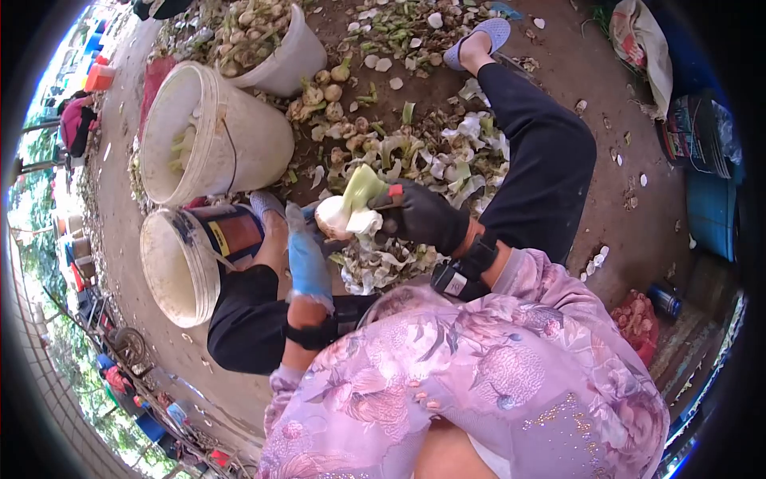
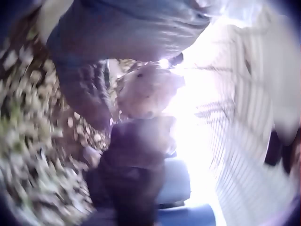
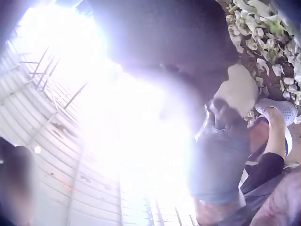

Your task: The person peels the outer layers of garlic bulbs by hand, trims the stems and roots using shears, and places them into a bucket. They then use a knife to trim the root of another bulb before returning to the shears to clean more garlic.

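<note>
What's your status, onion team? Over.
Right grip holding leafy bulb. Left grip close by, hold unclear. Peelings below, nothing seen blocking. Over.

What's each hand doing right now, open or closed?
Left hand: beside the bulb; open or closed cannot be told.
Right hand: closed, holding the bulb by its green stalk.

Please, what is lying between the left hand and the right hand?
Between the left hand and the right hand is a pale bulb with a green stalk, shown in the head view.
</note>
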### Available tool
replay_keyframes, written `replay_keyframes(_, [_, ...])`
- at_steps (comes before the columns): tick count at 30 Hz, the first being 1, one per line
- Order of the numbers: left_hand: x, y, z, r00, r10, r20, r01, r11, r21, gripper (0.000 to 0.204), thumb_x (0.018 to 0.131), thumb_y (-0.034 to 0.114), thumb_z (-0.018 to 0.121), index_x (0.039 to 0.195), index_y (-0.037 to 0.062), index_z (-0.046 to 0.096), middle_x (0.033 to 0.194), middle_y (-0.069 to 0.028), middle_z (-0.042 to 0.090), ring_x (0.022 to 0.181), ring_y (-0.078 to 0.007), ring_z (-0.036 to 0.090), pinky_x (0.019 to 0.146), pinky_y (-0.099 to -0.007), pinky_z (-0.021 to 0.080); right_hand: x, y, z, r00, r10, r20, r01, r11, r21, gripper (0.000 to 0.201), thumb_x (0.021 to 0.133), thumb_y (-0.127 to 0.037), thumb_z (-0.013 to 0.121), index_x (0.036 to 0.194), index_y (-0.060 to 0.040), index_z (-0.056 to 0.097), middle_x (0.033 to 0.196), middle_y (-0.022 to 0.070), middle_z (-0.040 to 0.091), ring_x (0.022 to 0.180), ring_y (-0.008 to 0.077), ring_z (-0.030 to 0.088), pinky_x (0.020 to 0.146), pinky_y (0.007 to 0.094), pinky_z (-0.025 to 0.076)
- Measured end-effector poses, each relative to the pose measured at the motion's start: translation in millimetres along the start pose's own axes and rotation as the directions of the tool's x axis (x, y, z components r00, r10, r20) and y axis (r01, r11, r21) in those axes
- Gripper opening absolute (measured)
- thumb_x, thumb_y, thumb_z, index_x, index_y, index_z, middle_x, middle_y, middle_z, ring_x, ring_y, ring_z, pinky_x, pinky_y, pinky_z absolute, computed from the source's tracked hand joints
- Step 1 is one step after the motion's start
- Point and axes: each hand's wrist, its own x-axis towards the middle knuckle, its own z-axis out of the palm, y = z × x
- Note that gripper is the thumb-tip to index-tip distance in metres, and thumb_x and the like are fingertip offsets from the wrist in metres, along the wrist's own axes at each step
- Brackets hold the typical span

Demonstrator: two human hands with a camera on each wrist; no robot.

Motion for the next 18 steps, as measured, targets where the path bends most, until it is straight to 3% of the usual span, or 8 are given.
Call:
replay_keyframes(3, [12, -51, -19, 0.867, 0.472, 0.159, -0.437, 0.567, 0.698, 0.031, 0.084, 0.007, 0.053, 0.114, -0.0006, 0.047, 0.117, -0.0122, 0.048, 0.102, -0.0206, 0.049, 0.086, -0.0306, 0.041, 2, -11, 26, 0.942, 0.252, -0.222, -0.066, 0.787, 0.614, 0.019, 0.081, -0.012, 0.054, 0.097, -0.0052, 0.059, 0.082, 0.0061, 0.062, 0.075, 0.0083, 0.056, 0.064, 0.0264, 0.047])
replay_keyframes(5, [5, -38, 13, 0.951, 0.31, 0.005, -0.308, 0.942, 0.131, 0.028, 0.088, 0.011, 0.046, 0.114, 0.0004, 0.048, 0.098, -0.0081, 0.057, 0.088, -0.0168, 0.054, 0.083, -0.0283, 0.043, -20, -50, 6, 0.734, 0.668, -0.122, 0.167, -0.003, 0.986, 0.039, 0.086, -0.038, 0.046, 0.107, -0.0068, 0.055, 0.086, 0.0061, 0.062, 0.078, 0.025, 0.057, 0.07, 0.0402, 0.047])
replay_keyframes(7, [90, -61, 35, 0.962, 0.233, 0.144, -0.232, 0.972, -0.021, 0.032, 0.091, 0.021, 0.044, 0.115, 0.0004, 0.048, 0.098, -0.0061, 0.058, 0.082, -0.0144, 0.055, 0.074, -0.0251, 0.046, -23, -25, 7, 0.739, 0.525, -0.423, 0.343, 0.246, 0.906, 0.04, 0.086, -0.038, 0.046, 0.107, -0.0048, 0.054, 0.083, 0.0056, 0.061, 0.076, 0.0229, 0.056, 0.068, 0.0388, 0.046])
replay_keyframes(8, [118, -61, 78, 0.928, 0.265, 0.263, -0.254, 0.964, -0.075, 0.032, 0.09, 0.021, 0.044, 0.115, 0.0004, 0.048, 0.098, -0.006, 0.058, 0.082, -0.0144, 0.055, 0.074, -0.0251, 0.046, -16, 31, 9, 0.962, 0.225, 0.155, -0.259, 0.572, 0.778, 0.035, 0.087, -0.029, 0.048, 0.113, -0.005, 0.051, 0.081, 0.0031, 0.057, 0.075, 0.0103, 0.054, 0.065, 0.0296, 0.045])
replay_keyframes(11, [134, -32, 150, 0.84, 0.343, 0.419, -0.3, 0.939, -0.168, 0.032, 0.09, 0.02, 0.045, 0.115, 0.0005, 0.049, 0.099, -0.0058, 0.058, 0.083, -0.0144, 0.055, 0.075, -0.0251, 0.046, -26, 29, -18, 0.972, 0.065, -0.226, 0.009, 0.95, 0.311, 0.03, 0.087, -0.023, 0.045, 0.11, -0.0052, 0.052, 0.079, 0.0027, 0.056, 0.075, 0.0111, 0.054, 0.066, 0.0286, 0.045])
replay_keyframes(12, [134, -21, 163, 0.817, 0.369, 0.443, -0.315, 0.929, -0.193, 0.032, 0.09, 0.02, 0.045, 0.115, 0.0005, 0.049, 0.099, -0.0057, 0.058, 0.083, -0.0144, 0.055, 0.075, -0.0251, 0.046, -30, 24, -26, 0.942, -0.073, -0.328, 0.093, 0.995, 0.045, 0.028, 0.087, -0.021, 0.044, 0.109, -0.0053, 0.053, 0.078, 0.0025, 0.056, 0.074, 0.0115, 0.054, 0.066, 0.0282, 0.044])
replay_keyframes(13, [132, -12, 174, 0.795, 0.392, 0.463, -0.327, 0.92, -0.217, 0.032, 0.09, 0.019, 0.046, 0.115, 0.0005, 0.049, 0.099, -0.0056, 0.058, 0.084, -0.0144, 0.055, 0.075, -0.0251, 0.046, -49, 15, -33, 0.959, 0.278, 0.047, -0.231, 0.679, 0.697, 0.03, 0.087, -0.024, 0.046, 0.11, -0.0059, 0.054, 0.08, 0.0026, 0.059, 0.064, 0.0094, 0.055, 0.061, 0.0209, 0.044])
replay_keyframes(18, [115, 23, 189, 0.713, 0.438, 0.548, -0.378, 0.898, -0.226, 0.032, 0.089, 0.018, 0.047, 0.115, 0.0005, 0.049, 0.101, -0.0053, 0.058, 0.085, -0.0143, 0.055, 0.075, -0.0251, 0.045, -58, -20, -21, 0.871, 0.409, -0.273, -0.274, 0.864, 0.421, 0.023, 0.081, -0.015, 0.05, 0.1, -0.0034, 0.056, 0.063, -0.0027, 0.052, 0.051, 0.0055, 0.046, 0.046, 0.0216, 0.035])
